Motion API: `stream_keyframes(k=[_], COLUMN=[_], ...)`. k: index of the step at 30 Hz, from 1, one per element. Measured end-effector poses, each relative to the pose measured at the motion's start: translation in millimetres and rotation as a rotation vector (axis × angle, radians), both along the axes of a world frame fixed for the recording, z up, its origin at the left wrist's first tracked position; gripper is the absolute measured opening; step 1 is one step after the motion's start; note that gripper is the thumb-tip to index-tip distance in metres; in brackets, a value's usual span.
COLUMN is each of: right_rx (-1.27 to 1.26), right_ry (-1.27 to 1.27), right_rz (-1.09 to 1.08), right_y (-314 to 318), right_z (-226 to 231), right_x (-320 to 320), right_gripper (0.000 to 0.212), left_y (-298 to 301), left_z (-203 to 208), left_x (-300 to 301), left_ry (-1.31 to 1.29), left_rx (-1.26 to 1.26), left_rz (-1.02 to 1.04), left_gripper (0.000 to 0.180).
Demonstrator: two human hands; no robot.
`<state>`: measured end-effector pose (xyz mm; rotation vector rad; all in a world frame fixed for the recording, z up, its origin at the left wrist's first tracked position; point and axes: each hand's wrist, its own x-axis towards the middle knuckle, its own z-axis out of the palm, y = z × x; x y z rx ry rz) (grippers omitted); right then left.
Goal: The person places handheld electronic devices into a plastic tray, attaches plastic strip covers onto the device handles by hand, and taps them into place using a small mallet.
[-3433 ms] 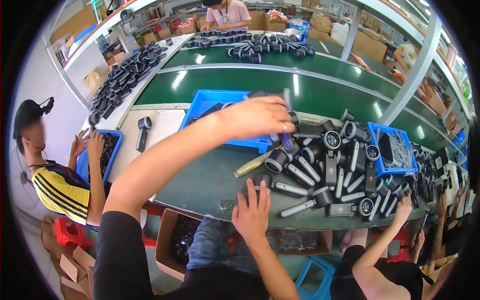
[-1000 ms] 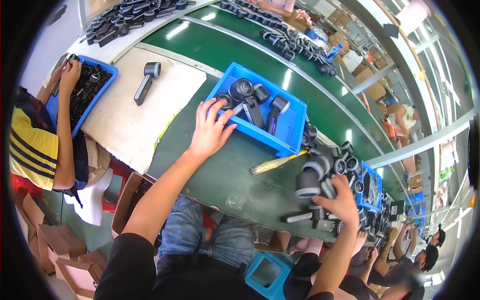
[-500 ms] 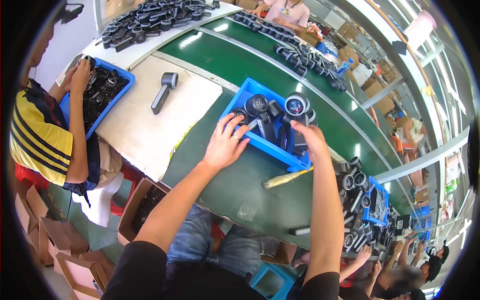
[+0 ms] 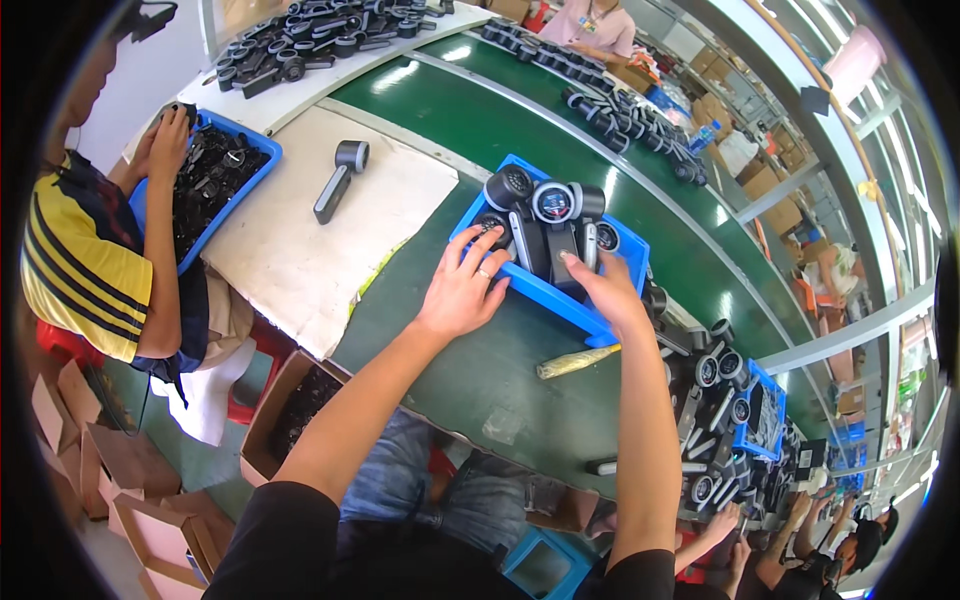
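Observation:
A blue bin (image 4: 560, 300) in front of me holds several black-and-grey handheld devices with round, grilled heads, like small fans. My right hand (image 4: 607, 295) has its thumb on the handle of one handheld device (image 4: 553, 205), whose round head faces up; its other fingers are partly hidden inside the bin. At the bin's left end, my left hand (image 4: 462, 290) reaches over the rim with fingers spread, fingertips touching another round-headed device (image 4: 492, 222). A single device (image 4: 342, 182) lies on the pale sheet to the left.
A yellowish wrapped stick (image 4: 578, 361) lies below the bin. A co-worker at left handles dark parts over a blue tray (image 4: 232, 205). Devices are heaped on a white table (image 4: 200, 95) and along the green belt (image 4: 480, 115). More devices crowd the right side. Cardboard boxes (image 4: 150, 470) stand lower left.
My right hand has brought a device from the bin's right end toward its middle, lowering it among the others. My left hand remains at the rim. The whole view has shifted slightly.

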<state>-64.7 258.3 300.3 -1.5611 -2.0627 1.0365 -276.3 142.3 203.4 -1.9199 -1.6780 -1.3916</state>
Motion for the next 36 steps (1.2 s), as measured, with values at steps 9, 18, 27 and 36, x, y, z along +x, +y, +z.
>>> stream_keyframes(k=[9, 18, 27, 36], right_rx=[0.29, 0.116, 0.234, 0.488], right_ry=[-0.066, -0.506, -0.524, -0.346], right_rz=[0.129, 0.532, -0.35, -0.312], right_y=[-8, -155, -263, -276], right_z=[-11, 50, -21, -56], right_x=[64, 204, 156, 139], right_gripper=[0.069, 0.067, 0.04, 0.052], left_y=[9, 7, 5, 5], left_z=[-4, -2, -5, -3], left_x=[9, 3, 7, 10], left_ry=[0.031, 0.028, 0.066, 0.085], left_rx=[0.037, -0.039, -0.028, -0.069], left_rz=[-0.035, 0.031, 0.06, 0.076], left_gripper=[0.042, 0.036, 0.037, 0.042])
